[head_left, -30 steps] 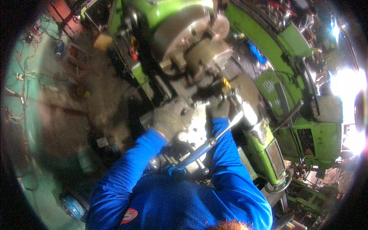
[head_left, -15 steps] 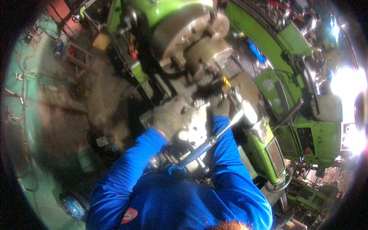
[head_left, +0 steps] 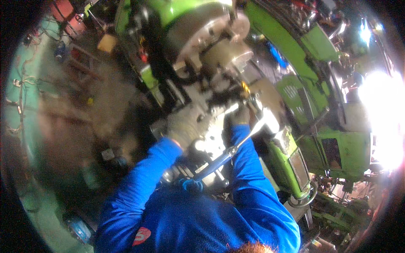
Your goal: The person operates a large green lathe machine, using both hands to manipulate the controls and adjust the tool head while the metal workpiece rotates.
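My left hand [head_left: 185,127], in a greyish work glove, rests over the lathe carriage, next to a brightly lit metal block [head_left: 214,137]. Its fingers blend into the grey metal and are blurred. On the other side of the block, my right hand [head_left: 241,116], also gloved, reaches to the machine parts below the chuck. A lamp's glare and metal parts hide most of its fingers. Above both hands is the large round chuck [head_left: 198,36], with a round metal workpiece [head_left: 228,55] in front of it. A blue-handled tool with a metal shaft [head_left: 214,166] slants between my forearms.
Green lathe bodywork [head_left: 291,162] stands at my right, with a bright lamp [head_left: 269,120] by my right wrist. A lever with a ball end [head_left: 225,182] sticks out near my chest. Cables [head_left: 19,84] run along the green floor at far left.
The whole view has shifted slightly. Both hands stay at nearly the same places on the machine, and nothing is visibly taken up or let go.
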Demonstrator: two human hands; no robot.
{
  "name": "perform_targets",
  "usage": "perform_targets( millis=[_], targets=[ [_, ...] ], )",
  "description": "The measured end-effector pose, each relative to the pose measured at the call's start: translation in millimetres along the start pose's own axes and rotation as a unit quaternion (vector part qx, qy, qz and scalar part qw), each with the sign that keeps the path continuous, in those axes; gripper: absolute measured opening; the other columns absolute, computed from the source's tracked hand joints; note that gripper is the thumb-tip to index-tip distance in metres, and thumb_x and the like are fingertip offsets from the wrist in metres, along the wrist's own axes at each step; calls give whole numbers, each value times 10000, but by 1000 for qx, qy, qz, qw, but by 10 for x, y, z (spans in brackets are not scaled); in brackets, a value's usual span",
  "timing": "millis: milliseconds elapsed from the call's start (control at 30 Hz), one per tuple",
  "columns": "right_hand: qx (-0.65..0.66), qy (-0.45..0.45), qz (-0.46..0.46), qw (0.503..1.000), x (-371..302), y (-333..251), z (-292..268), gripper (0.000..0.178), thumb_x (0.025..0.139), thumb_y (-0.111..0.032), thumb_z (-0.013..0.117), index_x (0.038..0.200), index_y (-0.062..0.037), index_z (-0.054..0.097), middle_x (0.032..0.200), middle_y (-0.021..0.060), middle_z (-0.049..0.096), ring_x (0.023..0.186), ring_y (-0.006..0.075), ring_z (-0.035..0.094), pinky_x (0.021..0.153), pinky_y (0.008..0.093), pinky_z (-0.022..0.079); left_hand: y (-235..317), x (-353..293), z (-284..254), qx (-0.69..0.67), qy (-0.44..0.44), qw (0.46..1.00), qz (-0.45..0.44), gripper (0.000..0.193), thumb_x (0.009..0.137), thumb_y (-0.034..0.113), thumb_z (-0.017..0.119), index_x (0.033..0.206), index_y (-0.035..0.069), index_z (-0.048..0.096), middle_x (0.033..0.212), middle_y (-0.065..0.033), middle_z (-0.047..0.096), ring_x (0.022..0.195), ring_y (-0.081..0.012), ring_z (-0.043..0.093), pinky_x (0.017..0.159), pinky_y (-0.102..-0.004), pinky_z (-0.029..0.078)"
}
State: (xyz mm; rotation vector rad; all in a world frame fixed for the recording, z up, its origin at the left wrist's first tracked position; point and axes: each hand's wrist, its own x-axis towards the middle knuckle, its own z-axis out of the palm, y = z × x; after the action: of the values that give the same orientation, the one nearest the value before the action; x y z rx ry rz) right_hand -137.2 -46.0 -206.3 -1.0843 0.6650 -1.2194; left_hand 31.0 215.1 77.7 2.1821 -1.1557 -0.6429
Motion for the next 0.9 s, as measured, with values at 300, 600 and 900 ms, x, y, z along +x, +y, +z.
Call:
perform_targets(
  millis=[300, 600, 900],
  targets=[
    [302, 15, 260, 917, -319, -1011, 842, 277, 1018, -158, 478, 1222, -1, 579, 1061, 151, 632, 1008, 289, 638, 917, 409, 556, -147, 1, -6, 11, 10, 1000, -5, 444, 910, 521, 666, 1098, 124, 733, 1037, -207, 727, 971, -399, 697, 839, -504, 557],
    [159, 46, 378, 911, -651, -1422, 1365, 211, 988, -294, 553, 971, -93, 617, 803, 42, 597, 734, 215, 593, 652, 343, 488, -94, 40, -66, 52, -11, 998, -31, 450, 926, 539, 620, 989, 104, 719, 974, -193, 734, 933, -410, 703, 828, -524, 549],
    [-608, -254, -82, 748, -314, -2645, 1023, 319, 913, -230, 703, 1206, -110, 665, 1072, 101, 726, 1006, 270, 714, 825, 362, 579, -365, 65, 266, 27, 60, 997, 33, 407, 923, 491, 623, 947, 92, 699, 1016, -188, 703, 960, -395, 682, 847, -537, 528]
  ],
)
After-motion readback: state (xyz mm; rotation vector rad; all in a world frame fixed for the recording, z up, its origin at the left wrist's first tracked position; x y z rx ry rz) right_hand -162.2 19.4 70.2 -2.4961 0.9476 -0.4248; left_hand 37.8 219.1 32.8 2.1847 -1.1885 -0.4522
